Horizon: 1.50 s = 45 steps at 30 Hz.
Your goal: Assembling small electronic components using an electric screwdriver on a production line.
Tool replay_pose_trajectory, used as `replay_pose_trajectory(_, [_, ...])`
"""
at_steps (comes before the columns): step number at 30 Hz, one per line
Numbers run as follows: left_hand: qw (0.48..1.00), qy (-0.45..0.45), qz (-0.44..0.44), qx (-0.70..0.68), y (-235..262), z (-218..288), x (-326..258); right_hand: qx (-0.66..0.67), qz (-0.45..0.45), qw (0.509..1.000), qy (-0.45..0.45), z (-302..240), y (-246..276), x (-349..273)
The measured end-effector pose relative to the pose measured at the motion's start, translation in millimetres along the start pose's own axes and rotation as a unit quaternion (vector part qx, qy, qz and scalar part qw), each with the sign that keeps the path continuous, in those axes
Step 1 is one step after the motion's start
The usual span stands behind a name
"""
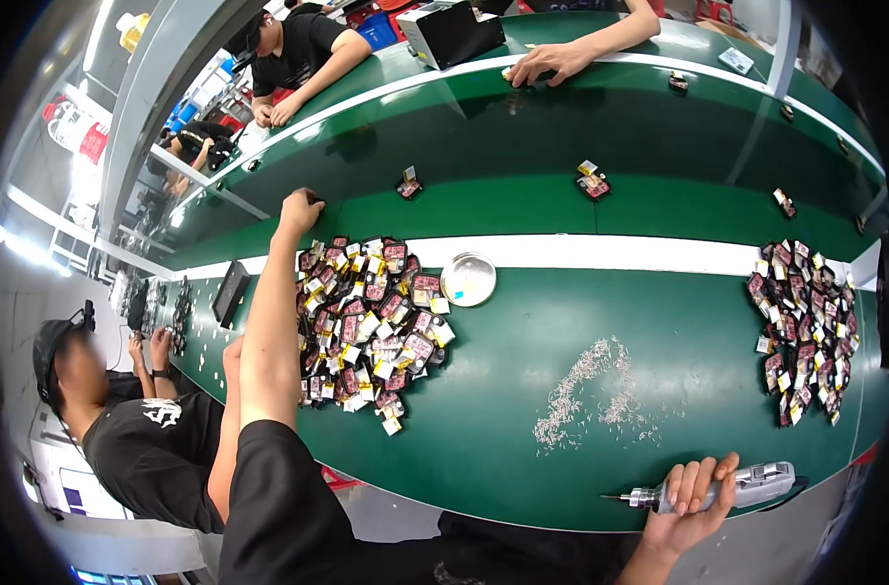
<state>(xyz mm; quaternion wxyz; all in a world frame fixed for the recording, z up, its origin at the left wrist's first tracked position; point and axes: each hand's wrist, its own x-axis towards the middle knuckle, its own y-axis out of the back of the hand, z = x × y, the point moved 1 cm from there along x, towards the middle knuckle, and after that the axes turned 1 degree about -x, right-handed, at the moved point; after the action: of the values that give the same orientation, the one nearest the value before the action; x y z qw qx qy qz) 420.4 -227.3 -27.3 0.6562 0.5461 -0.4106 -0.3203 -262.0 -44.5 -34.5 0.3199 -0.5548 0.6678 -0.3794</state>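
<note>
Silver-grey and slim, the electric screwdriver (727, 487) lies along the near edge of the green bench (522, 390), bit pointing left, with the right hand (693, 507) wrapped around its front. Beyond it lies a scatter of small screws (591, 395). Left of the screws sits a heap of small dark red parts (371, 322); past that heap the left hand (300, 208) rests closed on the belt, whether holding anything I cannot tell.

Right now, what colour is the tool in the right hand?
Silver-grey electric screwdriver, gripped by the right hand; clearest in the head view.
</note>
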Motion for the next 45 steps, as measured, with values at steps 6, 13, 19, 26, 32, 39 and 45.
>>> replay_pose_trajectory(6, [0.984,-0.095,0.040,-0.146,28,76,-51,0.000,0.010,1.000,-0.007,-6,0,-3])
replay_pose_trajectory(13, [0.830,-0.473,-0.107,-0.275,86,312,-272,0.010,0.000,1.000,-0.027,-6,8,-7])
replay_pose_trajectory(19, [0.743,-0.527,-0.220,-0.349,79,353,-376,0.014,-0.057,0.996,-0.065,-12,11,-18])
replay_pose_trajectory(26, [0.755,-0.539,-0.160,-0.337,74,378,-393,0.019,-0.054,0.996,-0.074,-31,25,-43])
replay_pose_trajectory(32, [0.805,-0.495,-0.192,-0.266,84,390,-404,0.022,-0.089,0.988,-0.122,-21,21,-54])
replay_pose_trajectory(39, [0.800,-0.514,-0.149,-0.272,79,385,-408,0.007,-0.043,0.987,-0.152,-6,12,-73])
replay_pose_trajectory(45, [0.793,-0.515,-0.152,-0.288,78,384,-420,-0.083,0.017,0.976,-0.201,9,4,-93])
